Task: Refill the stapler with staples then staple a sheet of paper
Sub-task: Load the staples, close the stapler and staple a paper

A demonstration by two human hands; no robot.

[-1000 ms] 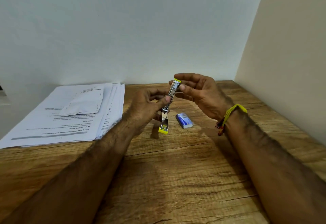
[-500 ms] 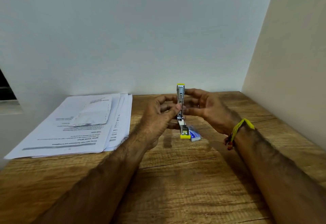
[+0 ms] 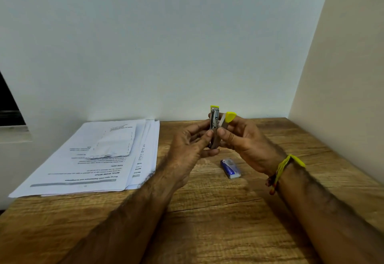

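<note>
The top printed sheet (image 3: 83,160) of the paper stack lies upside down to me; its bold headings read "TASK GOAL" and "INITIAL SCENE SETUP". The remaining print is too small to read.

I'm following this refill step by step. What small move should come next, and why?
Probably the right hand lets go and reaches for the staple box: the stapler, held upright by both hands, looks folded open, and the box lies closed on the table.
</note>
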